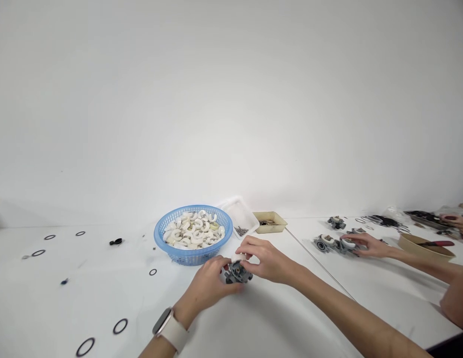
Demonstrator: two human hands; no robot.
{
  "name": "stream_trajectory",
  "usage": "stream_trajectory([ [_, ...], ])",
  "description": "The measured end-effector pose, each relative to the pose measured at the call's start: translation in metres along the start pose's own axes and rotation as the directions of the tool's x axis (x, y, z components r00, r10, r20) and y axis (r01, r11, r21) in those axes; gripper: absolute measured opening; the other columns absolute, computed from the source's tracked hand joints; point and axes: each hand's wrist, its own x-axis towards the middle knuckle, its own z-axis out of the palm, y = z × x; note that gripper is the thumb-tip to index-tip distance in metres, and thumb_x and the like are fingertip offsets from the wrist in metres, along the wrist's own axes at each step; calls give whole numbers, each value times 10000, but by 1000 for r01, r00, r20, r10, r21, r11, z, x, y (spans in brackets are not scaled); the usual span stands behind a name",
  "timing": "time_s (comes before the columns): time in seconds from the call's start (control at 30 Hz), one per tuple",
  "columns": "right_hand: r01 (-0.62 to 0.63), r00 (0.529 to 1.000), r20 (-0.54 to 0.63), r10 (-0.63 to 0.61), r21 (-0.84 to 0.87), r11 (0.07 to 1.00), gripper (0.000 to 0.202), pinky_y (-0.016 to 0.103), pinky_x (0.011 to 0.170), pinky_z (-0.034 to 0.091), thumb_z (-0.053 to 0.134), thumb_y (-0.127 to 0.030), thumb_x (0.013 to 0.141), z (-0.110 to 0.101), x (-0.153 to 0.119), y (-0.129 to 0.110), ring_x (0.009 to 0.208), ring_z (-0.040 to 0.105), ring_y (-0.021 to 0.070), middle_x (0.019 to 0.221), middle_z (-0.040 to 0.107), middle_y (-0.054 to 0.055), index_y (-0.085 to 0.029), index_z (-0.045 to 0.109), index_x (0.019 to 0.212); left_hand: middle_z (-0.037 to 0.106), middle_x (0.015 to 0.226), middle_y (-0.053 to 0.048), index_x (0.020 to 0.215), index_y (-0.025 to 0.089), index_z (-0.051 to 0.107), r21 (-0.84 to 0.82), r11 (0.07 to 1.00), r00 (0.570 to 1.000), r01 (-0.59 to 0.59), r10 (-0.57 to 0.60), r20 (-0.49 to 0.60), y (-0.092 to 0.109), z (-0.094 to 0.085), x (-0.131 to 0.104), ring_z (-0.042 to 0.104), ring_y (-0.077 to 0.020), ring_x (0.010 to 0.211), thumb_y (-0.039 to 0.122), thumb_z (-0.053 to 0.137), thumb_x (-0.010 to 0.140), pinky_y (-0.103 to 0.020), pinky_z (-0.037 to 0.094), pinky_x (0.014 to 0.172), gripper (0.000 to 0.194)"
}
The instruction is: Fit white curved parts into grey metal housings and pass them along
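In front of me, near the middle of the table, my left hand point(206, 284) is closed around a grey metal carburetor point(238, 273). My right hand point(265, 258) pinches a white plastic float point(237, 257) at the top of the carburetor, fingertips touching it. Whether the float is seated or just resting there, I cannot tell. Just behind my left hand stands a blue perforated basket point(192, 256) heaped with white curved floats point(196, 229).
Behind my hands are a white tray point(243, 211) with small metal pins and a beige tray point(278, 227). Black rings point(120, 326) lie scattered on the left. At right, a co-worker's hand point(369, 245) touches other carburetors point(326, 242), near a bowl point(417, 247) with a red-handled tool point(438, 243).
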Motion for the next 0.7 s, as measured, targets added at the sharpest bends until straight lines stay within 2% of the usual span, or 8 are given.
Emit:
stream_trajectory([
  [0.07, 54, 998, -18, -55, -15, 998, 219, 302, 726, 513, 598, -127, 860, -1, -2, 2, 811, 620, 178, 947, 657, 37, -244, 699, 1015, 685, 1074, -40, 1150, 217, 707, 0, 1000, 1000, -26, 26, -3, -1, 2, 1, 590, -271, 988, 470, 758, 737, -342, 466, 851, 488],
  [0.13, 63, 996, -55, -64, -9, 998, 207, 295, 720, 521, 608, -97, 824, 0, -6, 8, 803, 624, 176, 907, 661, 24, -241, 679, 954, 689, 1092, -30, 1199, 232, 697, -10, 999, 999, -46, 47, 0, -2, 3, 3, 594, -263, 994, 415, 744, 736, -335, 464, 873, 500],
  [0.33, 52, 981, -187, -57, -33, 998, 186, 305, 769, 559, 574, -130, 896, 17, -14, 27, 860, 656, 184, 965, 691, 58, -227, 660, 1029, 705, 1068, 6, 1183, 266, 711, -48, 997, 998, -60, 61, 16, 0, -1, 3, 605, -229, 940, 362, 707, 745, -303, 465, 859, 449],
  [0.53, 99, 985, -125, -118, -154, 983, 253, 299, 730, 545, 501, -119, 946, 30, -19, 33, 875, 685, 201, 996, 720, 65, -236, 698, 1055, 702, 1079, 1, 1186, 252, 711, -39, 998, 998, -51, 53, 45, 0, -2, 6, 608, -215, 919, 366, 711, 740, -306, 461, 891, 460],
  [0.7, 118, 990, -42, -132, -248, 962, 399, 332, 895, 548, 447, -60, 921, 28, -31, 39, 1018, 702, 214, 1119, 747, 62, -244, 685, 1183, 675, 1166, -25, 1295, 243, 648, -29, 999, 999, -19, 21, 36, -8, 2, 7, 599, -248, 1005, 376, 686, 753, -340, 457, 938, 560],
])
